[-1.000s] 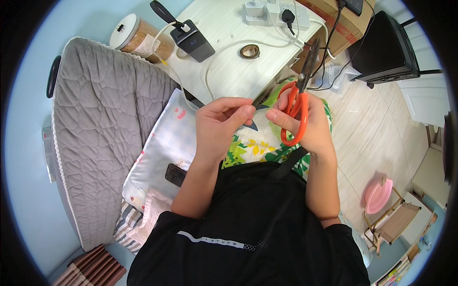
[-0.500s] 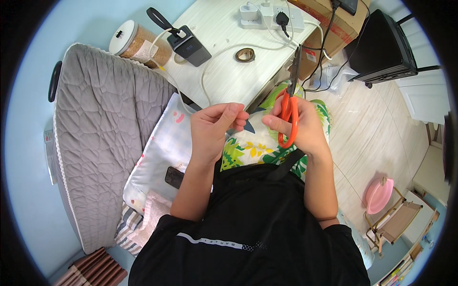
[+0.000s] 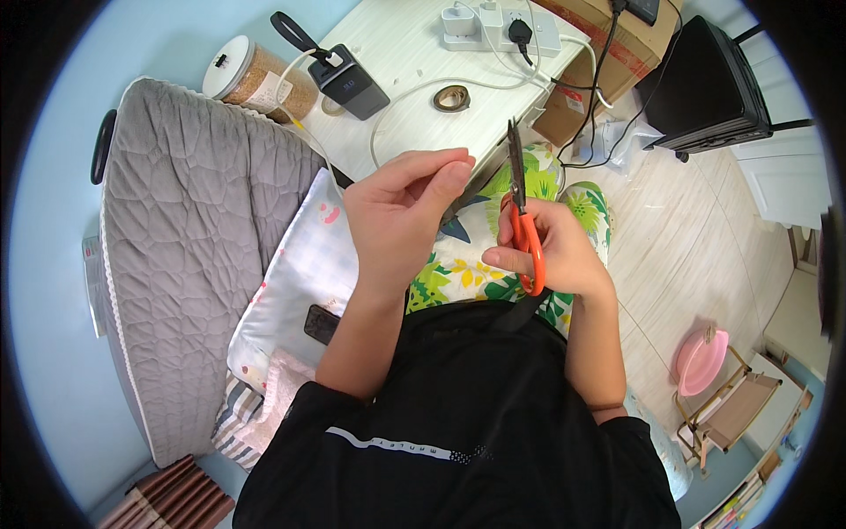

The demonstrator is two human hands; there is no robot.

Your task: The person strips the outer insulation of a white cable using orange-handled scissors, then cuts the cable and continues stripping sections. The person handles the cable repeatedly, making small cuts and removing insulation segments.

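Note:
My right hand (image 3: 557,247) grips a pair of scissors (image 3: 530,238) by its orange handles. The dark blades point up and away, over my lap, and look nearly closed. To the left, my left hand (image 3: 401,207) is raised near the front edge of the white table (image 3: 414,132), thumb and fingertips pinched together. Whatever the pinch holds, if anything, is too small to make out. Beyond the left hand, a roll of dark tape (image 3: 451,98) lies on the table. Patterned green, yellow and white cloth (image 3: 463,273) covers my legs.
A black power bank (image 3: 352,84) with a cable stands on the table beside a jar of grain (image 3: 264,79). At the back are a power strip (image 3: 502,33) and a cardboard box (image 3: 608,53). A phone (image 3: 322,324) lies on the bedding at left; a pink basin (image 3: 701,362) is at right.
My left hand has risen and moved slightly forward, still pinched. The scissors have shifted left and nearer to me, their blades now tilting a little left.

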